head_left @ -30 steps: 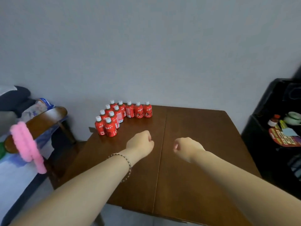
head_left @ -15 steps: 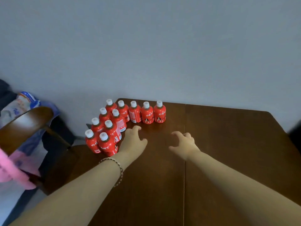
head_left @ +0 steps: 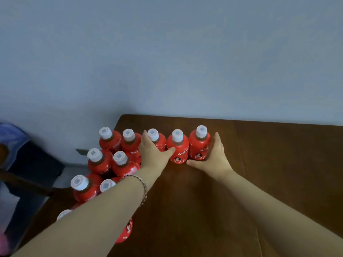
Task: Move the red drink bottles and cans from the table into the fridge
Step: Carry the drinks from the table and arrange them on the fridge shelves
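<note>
Several red drink bottles with white caps stand at the back left of the brown table [head_left: 278, 164]. Three form a row by the wall: a left one [head_left: 157, 140], a middle one [head_left: 178, 149] and a right one [head_left: 200, 145]. My left hand [head_left: 154, 154] lies against the left one, its fingers straight up the bottle's left side and its thumb touching the middle one. My right hand [head_left: 213, 156] lies against the right one, fingers straight along its right side, thumb stretched across in front. More bottles [head_left: 100, 162] stand to the left, partly hidden by my left forearm.
The grey wall [head_left: 185, 62] rises directly behind the row. Past the table's left edge sit a dark piece of furniture [head_left: 33, 164] and blue cloth [head_left: 11, 136]. Bare tabletop stretches to the right and in front of my hands.
Both hands have opened from fists, reached forward and come to rest against the ends of the three-bottle row. The camera has moved closer to the bottles.
</note>
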{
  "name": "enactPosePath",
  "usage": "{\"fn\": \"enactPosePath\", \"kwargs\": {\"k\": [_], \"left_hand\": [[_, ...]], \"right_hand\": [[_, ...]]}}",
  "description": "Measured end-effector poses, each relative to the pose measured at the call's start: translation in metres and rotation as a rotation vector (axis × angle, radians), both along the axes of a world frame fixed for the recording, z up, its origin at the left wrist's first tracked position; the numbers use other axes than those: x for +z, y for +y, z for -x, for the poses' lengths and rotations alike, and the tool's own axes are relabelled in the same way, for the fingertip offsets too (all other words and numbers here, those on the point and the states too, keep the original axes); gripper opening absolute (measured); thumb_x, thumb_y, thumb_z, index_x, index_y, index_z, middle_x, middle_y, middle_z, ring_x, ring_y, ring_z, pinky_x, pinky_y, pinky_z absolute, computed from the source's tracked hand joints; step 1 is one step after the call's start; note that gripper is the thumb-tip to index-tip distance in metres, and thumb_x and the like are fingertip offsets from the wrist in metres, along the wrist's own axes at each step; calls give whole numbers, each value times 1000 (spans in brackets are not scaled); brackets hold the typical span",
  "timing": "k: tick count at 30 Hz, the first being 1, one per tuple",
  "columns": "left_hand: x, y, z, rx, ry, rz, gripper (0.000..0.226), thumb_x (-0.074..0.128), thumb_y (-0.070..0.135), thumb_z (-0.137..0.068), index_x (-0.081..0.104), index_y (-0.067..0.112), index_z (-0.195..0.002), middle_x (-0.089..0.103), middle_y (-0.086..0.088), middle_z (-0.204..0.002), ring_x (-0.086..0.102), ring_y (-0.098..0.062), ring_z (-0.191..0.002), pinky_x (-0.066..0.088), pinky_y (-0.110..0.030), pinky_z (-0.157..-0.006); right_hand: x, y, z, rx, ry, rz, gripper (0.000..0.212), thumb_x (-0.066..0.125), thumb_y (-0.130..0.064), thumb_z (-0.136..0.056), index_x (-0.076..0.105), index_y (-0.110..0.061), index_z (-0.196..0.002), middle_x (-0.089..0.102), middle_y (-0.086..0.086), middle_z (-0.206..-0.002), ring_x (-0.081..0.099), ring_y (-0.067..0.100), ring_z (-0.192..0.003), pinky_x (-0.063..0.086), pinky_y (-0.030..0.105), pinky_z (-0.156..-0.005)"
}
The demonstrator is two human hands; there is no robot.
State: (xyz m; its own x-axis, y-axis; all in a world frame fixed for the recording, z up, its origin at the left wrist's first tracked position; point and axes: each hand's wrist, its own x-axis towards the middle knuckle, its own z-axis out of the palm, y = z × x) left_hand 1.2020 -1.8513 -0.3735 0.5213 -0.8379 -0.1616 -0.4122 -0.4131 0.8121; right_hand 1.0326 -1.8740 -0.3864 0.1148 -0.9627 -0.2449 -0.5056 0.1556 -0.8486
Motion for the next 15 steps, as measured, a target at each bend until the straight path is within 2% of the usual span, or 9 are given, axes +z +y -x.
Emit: {"fn": "enactPosePath", "kwargs": {"k": [2,3,5,6,8,11,13,15], "left_hand": [[-11,-9,-7,31,-51,49,83,77,24,-74,30,15,-142,38,-5,-142,30,-24,-136,30,-42,-112],[-16,-11,-11,37,-75,122,63,73,23,-78,41,15,-132,48,-4,-132,39,-23,-130,36,-40,-108],[-22,-14,-18,3,-86,252,25,62,19,-87,52,21,-109,58,4,-107,53,-15,-108,43,-29,-94],[-21,-14,-21,-20,-71,288,18,59,17,-88,52,24,-104,58,7,-99,55,-11,-100,43,-25,-88],[-19,-16,-26,-72,4,288,16,58,14,-88,53,24,-100,58,9,-93,54,-7,-91,40,-19,-79],[-16,-17,-29,-190,102,235,20,60,6,-83,57,21,-95,59,12,-87,55,-1,-84,38,-7,-70],[-14,-10,-26,-304,169,187,24,62,4,-81,60,22,-97,61,13,-91,56,4,-87,39,-3,-72],[-12,0,-19,-421,234,149,31,63,2,-80,61,25,-102,62,14,-101,55,10,-97,40,-5,-84]], "right_hand": [[-13,-21,-8,4,-36,26,127,91,-24,-55,7,-19,-150,19,1,-152,26,14,-138,26,31,-110],[-18,-28,-9,0,-40,47,121,91,-21,-54,15,-20,-148,24,0,-149,32,12,-132,30,28,-107],[-30,-39,-8,-16,-34,101,105,91,-15,-54,32,-23,-139,33,-3,-135,38,7,-117,34,23,-96],[-31,-41,-5,-14,-37,125,98,90,-11,-54,36,-26,-134,36,-5,-128,40,7,-114,34,22,-93],[-34,-44,1,1,-62,144,89,87,-4,-54,40,-35,-123,40,-6,-122,46,12,-112,38,25,-91],[-31,-43,10,59,-88,136,87,84,3,-51,42,-38,-115,47,-1,-123,51,18,-114,46,38,-97],[-27,-34,13,121,-95,108,87,84,4,-52,43,-34,-119,49,2,-126,53,19,-115,45,44,-100],[-25,-19,16,179,-103,100,87,86,1,-54,43,-30,-123,50,3,-128,54,16,-115,45,40,-101]]}}
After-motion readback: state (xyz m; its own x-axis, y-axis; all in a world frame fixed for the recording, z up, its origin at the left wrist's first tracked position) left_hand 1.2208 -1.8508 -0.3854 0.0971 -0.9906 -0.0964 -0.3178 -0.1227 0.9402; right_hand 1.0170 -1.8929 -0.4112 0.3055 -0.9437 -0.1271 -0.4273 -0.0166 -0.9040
